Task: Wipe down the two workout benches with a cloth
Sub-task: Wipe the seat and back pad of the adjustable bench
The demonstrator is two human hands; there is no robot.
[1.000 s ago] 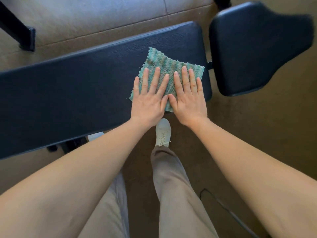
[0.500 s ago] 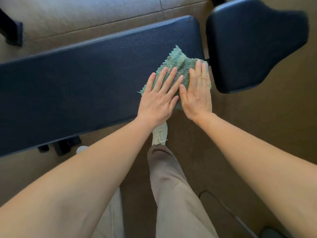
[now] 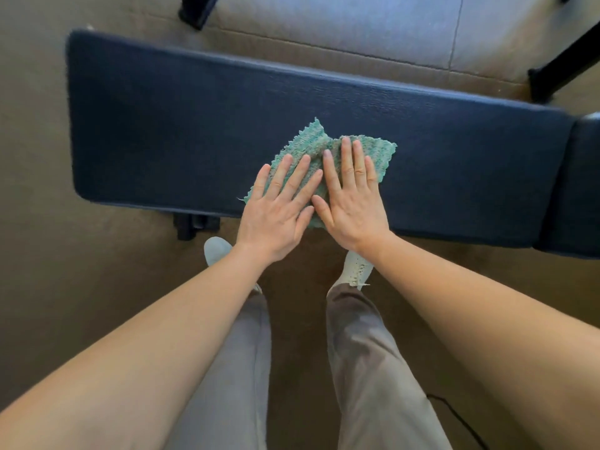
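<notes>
floor (image 3: 81,287): tan carpet under bench (image 3: 194,125)
bench: dark blue pad, runs left-right
cloth (image 3: 311,141): green, rumpled, mid-bench near front edge
left hand (image 3: 276,219): flat on cloth, fingers spread
right hand (image 3: 354,209): flat on cloth, fingers straight, slightly apart

Light: soft, warm, diffuse; brightest on the pale floor strip (image 3: 341,24) at top. The bench pad (image 3: 181,125) read dark, a dull sheen along its far edge. Shadow: brown floor (image 3: 298,319) below the pad's near edge lay dim. Focus: cloth (image 3: 308,141) weave was crisp at centre; the pad's right end was smeared. Distortion: wide-angle lens bowed the pad's edges and swelled the forearms (image 3: 130,368) at the lower corners.
</notes>
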